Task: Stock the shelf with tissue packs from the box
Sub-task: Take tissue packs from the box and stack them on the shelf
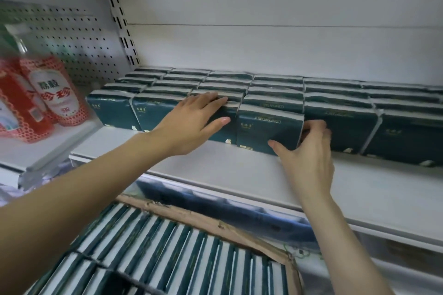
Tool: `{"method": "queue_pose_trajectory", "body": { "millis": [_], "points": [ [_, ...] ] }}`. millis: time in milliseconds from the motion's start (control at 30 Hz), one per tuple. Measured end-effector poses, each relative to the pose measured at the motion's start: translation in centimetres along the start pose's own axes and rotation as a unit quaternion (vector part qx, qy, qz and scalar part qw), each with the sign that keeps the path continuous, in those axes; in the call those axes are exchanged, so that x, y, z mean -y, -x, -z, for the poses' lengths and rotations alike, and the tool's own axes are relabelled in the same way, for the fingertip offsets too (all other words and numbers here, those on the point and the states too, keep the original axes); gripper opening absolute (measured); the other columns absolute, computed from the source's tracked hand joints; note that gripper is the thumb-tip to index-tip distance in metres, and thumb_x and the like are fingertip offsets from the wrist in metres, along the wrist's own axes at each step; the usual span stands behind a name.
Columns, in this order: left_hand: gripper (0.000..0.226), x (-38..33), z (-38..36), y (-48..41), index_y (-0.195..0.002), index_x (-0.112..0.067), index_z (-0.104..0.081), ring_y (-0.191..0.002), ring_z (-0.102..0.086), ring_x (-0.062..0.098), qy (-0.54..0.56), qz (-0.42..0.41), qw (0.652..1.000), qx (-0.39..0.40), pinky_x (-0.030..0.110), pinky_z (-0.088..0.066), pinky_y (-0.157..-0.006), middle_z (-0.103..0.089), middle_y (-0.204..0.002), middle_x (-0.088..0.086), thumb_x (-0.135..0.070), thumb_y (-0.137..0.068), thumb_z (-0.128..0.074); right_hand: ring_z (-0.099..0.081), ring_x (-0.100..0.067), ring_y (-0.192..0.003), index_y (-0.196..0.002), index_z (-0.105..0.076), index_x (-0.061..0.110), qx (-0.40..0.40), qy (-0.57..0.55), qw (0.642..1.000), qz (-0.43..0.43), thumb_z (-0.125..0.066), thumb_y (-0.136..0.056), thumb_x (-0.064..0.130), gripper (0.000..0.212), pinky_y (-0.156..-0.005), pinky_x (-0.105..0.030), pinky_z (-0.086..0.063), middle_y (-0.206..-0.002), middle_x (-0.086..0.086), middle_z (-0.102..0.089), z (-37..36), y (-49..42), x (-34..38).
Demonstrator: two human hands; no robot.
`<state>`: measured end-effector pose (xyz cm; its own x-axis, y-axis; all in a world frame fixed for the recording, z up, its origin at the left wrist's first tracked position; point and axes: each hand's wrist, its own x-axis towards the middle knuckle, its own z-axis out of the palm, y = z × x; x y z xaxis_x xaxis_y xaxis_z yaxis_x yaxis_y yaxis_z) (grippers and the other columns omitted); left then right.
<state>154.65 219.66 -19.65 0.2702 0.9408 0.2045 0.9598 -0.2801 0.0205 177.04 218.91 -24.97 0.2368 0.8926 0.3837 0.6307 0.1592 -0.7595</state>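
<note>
The white metal shelf (239, 170) carries rows of dark green plastic-wrapped tissue packs (275, 88). They stand on edge, from the front row back to the rear edge. One dark green rectangular tissue pack (263, 124) stands in the front row, near the middle of the shelf and set back from the front edge. Its long axis runs parallel to the front edge. Its broad face points toward the person, and its print reads upside down.

The right hand (309, 151) grips this pack, thumb on the front face and fingers curled round its right end. The left hand (191, 124) lies spread, fingers straight, on top of the neighbouring pack (223, 135) to the left. Below the front edge, a brown cardboard box (215, 222) holds more packs on edge.
</note>
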Motion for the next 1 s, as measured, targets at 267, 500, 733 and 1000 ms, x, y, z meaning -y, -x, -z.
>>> {"method": "queue_pose_trajectory", "body": {
  "millis": [267,500,733,1000],
  "points": [
    [0.070,0.1,-0.1,-0.1,-0.152,-0.024,-0.023,-0.146,-0.018,0.020,0.001,-0.001,1.000,0.004,0.037,-0.007,-0.120,-0.021,-0.159,0.002,-0.064,-0.095,-0.016,-0.046,-0.023,-0.082,-0.107,-0.040,0.011,-0.005,-0.038,0.999,-0.016,-0.081,-0.074,0.026,0.055,-0.064,-0.034,-0.036,-0.107,-0.007,-0.046,-0.1,-0.3,0.2],
    [0.081,-0.1,0.2,1.8,-0.152,-0.023,-0.025,-0.147,-0.014,0.015,0.014,-0.004,0.999,-0.039,0.036,-0.001,-0.121,-0.024,-0.158,0.002,-0.067,-0.086,-0.005,-0.043,-0.014,-0.080,-0.102,-0.037,0.014,-0.036,-0.076,0.996,-0.004,-0.084,-0.071,0.024,0.057,-0.068,-0.027,-0.032,-0.102,-0.004,-0.044,1.6,0.5,0.0],
    [0.084,2.6,1.3,10.0,-0.153,-0.027,-0.021,-0.147,-0.009,0.009,0.044,0.010,0.999,-0.029,0.024,0.008,-0.116,-0.016,-0.160,-0.003,-0.070,-0.083,-0.002,-0.053,-0.013,-0.064,-0.093,-0.043,0.026,-0.029,-0.158,0.986,0.034,-0.080,-0.075,0.015,0.043,-0.058,-0.010,-0.040,-0.092,-0.002,-0.053,2.7,6.4,1.0],
    [0.087,7.4,3.1,20.7,-0.150,-0.028,-0.027,-0.144,-0.021,0.016,0.065,0.059,0.996,0.003,0.027,-0.006,-0.116,-0.021,-0.159,-0.002,-0.076,-0.082,-0.002,-0.056,-0.008,-0.069,-0.098,-0.045,0.036,0.144,-0.120,0.974,0.129,-0.079,-0.076,0.019,0.043,-0.060,-0.014,-0.043,-0.095,0.008,-0.051,-0.3,12.9,5.2]
  ]
}}
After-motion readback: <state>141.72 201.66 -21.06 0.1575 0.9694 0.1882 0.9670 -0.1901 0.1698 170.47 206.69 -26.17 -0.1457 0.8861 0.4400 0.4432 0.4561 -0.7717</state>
